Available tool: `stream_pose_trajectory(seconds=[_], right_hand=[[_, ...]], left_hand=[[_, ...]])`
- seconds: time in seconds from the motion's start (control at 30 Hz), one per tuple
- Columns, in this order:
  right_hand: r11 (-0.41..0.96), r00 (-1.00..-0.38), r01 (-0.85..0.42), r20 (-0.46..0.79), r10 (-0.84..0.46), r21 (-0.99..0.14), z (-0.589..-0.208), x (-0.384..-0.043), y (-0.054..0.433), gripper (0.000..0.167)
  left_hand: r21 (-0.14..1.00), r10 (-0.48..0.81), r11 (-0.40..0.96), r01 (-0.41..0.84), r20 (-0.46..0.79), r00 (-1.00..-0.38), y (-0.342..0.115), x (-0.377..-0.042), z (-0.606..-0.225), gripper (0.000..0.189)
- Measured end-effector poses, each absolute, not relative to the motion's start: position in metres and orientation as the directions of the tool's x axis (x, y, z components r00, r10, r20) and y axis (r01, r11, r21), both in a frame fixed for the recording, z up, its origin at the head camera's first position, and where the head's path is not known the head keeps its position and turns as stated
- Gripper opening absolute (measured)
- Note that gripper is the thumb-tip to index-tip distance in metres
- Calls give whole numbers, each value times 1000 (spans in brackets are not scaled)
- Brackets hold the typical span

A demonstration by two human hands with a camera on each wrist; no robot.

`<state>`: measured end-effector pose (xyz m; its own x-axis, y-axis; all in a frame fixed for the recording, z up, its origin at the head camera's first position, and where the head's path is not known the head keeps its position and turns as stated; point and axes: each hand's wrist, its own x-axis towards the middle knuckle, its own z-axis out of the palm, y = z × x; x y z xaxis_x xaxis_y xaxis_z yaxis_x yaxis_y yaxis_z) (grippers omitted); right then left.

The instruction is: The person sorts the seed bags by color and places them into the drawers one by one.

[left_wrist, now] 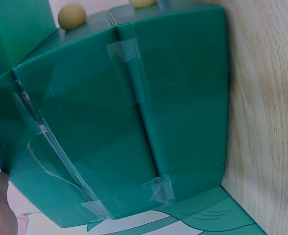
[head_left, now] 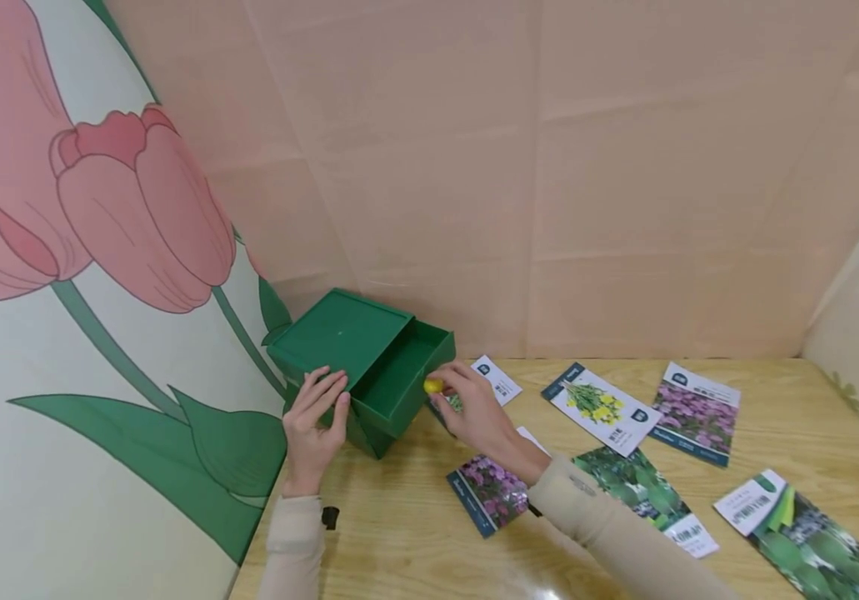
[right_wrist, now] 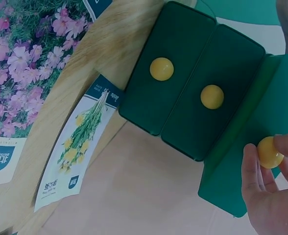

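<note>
A green box cabinet [head_left: 339, 333] with stacked drawers stands at the left back of the table. Its top drawer [head_left: 402, 362] is pulled partly out, and the visible inside is bare. My right hand [head_left: 477, 412] pinches that drawer's round yellow knob [right_wrist: 270, 152] between thumb and fingers. Two more yellow knobs [right_wrist: 161, 69] sit on the lower drawers [right_wrist: 139, 98], which look closed. With fingers extended, my left hand [head_left: 314, 425] rests on the cabinet's top near the edge. Clear tape [left_wrist: 65, 166] runs along the cabinet's side in the left wrist view.
Several flower and vegetable seed packets lie on the wooden table [head_left: 392, 533]: one with yellow flowers [head_left: 600, 407], one with pink flowers [head_left: 695, 412], others with green vegetables [head_left: 822, 542]. A tulip-printed wall [head_left: 159, 217] stands close at left. A pinkish backdrop [head_left: 534, 183] rises behind.
</note>
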<state>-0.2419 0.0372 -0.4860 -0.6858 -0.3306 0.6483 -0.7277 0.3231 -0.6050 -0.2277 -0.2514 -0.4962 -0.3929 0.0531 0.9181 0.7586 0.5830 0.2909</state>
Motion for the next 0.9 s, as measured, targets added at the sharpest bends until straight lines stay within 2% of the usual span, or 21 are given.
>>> stream_pose_trajectory(seconds=[0.37, 0.9], right_hand=[[333, -720, -693, 615, -321, -639, -485, -233, 43, 23], [358, -712, -701, 635, -301, -617, -489, -227, 49, 22]], left_hand=[[292, 47, 580, 760, 920, -389, -251, -227, -496, 32], [290, 49, 593, 751, 918, -393, -250, -227, -495, 32]])
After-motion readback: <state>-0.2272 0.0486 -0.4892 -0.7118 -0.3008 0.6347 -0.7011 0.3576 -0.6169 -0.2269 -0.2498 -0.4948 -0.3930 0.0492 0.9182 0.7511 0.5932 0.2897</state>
